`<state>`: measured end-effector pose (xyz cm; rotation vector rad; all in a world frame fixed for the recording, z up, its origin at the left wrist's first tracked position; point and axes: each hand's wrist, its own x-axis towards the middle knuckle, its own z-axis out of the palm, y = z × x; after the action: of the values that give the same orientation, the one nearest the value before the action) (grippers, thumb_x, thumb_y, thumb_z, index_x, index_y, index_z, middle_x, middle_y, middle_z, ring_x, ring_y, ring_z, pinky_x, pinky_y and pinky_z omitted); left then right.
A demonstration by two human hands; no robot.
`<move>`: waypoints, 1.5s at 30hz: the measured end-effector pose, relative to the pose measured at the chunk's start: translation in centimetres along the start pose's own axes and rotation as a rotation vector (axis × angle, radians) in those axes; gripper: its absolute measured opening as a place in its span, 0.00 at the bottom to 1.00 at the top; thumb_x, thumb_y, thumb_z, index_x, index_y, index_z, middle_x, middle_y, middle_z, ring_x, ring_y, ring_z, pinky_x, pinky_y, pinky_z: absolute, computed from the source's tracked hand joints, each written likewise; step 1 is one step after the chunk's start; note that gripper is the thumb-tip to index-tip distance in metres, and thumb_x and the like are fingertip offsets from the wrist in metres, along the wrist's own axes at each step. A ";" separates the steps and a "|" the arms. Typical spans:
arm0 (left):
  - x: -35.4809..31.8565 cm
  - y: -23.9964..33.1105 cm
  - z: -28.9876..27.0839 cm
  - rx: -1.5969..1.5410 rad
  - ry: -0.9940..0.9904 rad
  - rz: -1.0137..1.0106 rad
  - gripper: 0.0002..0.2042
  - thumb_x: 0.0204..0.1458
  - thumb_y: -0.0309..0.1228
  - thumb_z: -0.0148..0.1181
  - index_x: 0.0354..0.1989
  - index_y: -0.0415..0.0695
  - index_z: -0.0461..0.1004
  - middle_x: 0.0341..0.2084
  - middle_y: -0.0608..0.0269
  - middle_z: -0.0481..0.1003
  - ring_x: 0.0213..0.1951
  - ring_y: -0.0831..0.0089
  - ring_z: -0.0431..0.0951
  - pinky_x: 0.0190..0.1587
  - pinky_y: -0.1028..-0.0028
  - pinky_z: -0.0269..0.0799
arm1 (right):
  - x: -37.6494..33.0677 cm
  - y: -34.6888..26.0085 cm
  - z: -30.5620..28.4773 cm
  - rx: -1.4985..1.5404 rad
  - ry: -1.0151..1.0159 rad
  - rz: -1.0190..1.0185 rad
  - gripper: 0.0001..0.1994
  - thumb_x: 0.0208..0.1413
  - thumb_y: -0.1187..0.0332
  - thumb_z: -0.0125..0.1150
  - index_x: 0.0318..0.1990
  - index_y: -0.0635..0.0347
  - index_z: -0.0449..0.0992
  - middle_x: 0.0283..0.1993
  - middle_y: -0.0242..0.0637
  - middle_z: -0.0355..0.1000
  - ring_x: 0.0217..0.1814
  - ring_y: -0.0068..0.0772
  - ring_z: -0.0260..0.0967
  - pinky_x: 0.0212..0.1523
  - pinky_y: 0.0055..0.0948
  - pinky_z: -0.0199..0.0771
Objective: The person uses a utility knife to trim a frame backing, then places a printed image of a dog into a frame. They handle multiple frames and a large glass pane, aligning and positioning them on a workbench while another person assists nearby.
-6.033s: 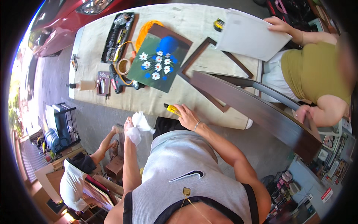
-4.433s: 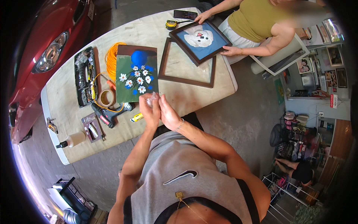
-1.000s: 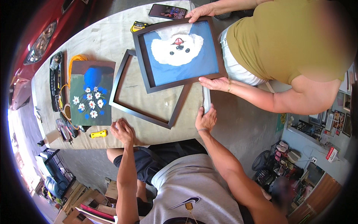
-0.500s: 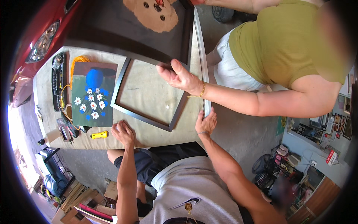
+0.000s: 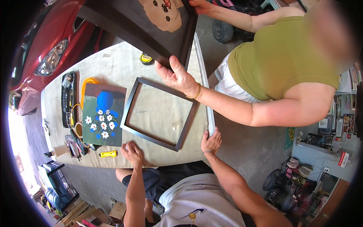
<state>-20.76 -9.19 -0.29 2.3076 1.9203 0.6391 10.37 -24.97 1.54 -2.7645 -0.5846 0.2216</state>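
Black oblong tool case point(image 5: 64, 108), left. Green flower-painted canvas point(image 5: 104, 125). Yellow cutter point(image 5: 108, 154), near cloth-covered bench point(image 5: 117, 60)'s edge: a nudge could drop it. Left hand point(image 5: 132, 152), loosely spread, beside canvas. Dark rectangular frame point(image 5: 151, 139), centre. Framed dog-face picture point(image 5: 166, 17), raised by co-worker point(image 5: 280, 64), blocking far bench; slipping could dent frame. Right hand point(image 5: 211, 142): bench's right edge, grip unclear.

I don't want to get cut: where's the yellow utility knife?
In the head view, the yellow utility knife lies on the table near its edge, left of the person's left hand and just below the flower painting.
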 end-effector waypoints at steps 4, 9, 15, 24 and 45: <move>0.0 0.0 0.0 -0.006 0.007 0.006 0.09 0.51 0.27 0.54 0.41 0.45 0.73 0.43 0.48 0.67 0.46 0.51 0.67 0.49 0.56 0.61 | 0.0 -0.1 -0.1 -0.009 -0.014 0.016 0.30 0.55 0.51 0.50 0.60 0.61 0.57 0.48 0.49 0.64 0.53 0.51 0.61 0.52 0.48 0.59; 0.0 0.1 -0.1 -0.003 0.011 0.003 0.09 0.51 0.27 0.54 0.41 0.45 0.73 0.43 0.49 0.67 0.46 0.52 0.67 0.49 0.56 0.61 | 0.0 -0.3 -0.2 -0.012 -0.010 0.018 0.30 0.55 0.51 0.50 0.60 0.61 0.57 0.48 0.49 0.64 0.53 0.51 0.61 0.53 0.48 0.59; 0.0 0.0 0.0 0.000 0.013 0.007 0.09 0.50 0.27 0.54 0.41 0.46 0.73 0.43 0.50 0.67 0.46 0.52 0.67 0.49 0.57 0.61 | -0.1 -0.3 -0.1 -0.010 -0.034 0.030 0.31 0.55 0.51 0.50 0.61 0.61 0.57 0.48 0.49 0.63 0.53 0.51 0.61 0.53 0.48 0.59; 0.0 -0.1 0.1 0.012 0.022 0.016 0.08 0.52 0.28 0.54 0.40 0.46 0.73 0.43 0.50 0.67 0.45 0.52 0.67 0.48 0.57 0.61 | -0.1 -0.2 0.0 0.001 -0.050 0.049 0.31 0.55 0.50 0.50 0.61 0.61 0.56 0.51 0.50 0.63 0.55 0.51 0.61 0.55 0.48 0.58; 0.0 0.1 -0.1 -0.006 0.029 0.015 0.10 0.49 0.27 0.54 0.40 0.46 0.73 0.43 0.51 0.67 0.45 0.53 0.67 0.49 0.57 0.61 | -0.1 -0.2 -0.1 0.016 -0.033 0.046 0.30 0.56 0.51 0.49 0.61 0.61 0.56 0.52 0.49 0.63 0.57 0.51 0.59 0.56 0.48 0.57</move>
<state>-20.69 -9.19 -0.15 2.3247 1.9122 0.6819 10.18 -24.85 1.74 -2.7655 -0.5253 0.2809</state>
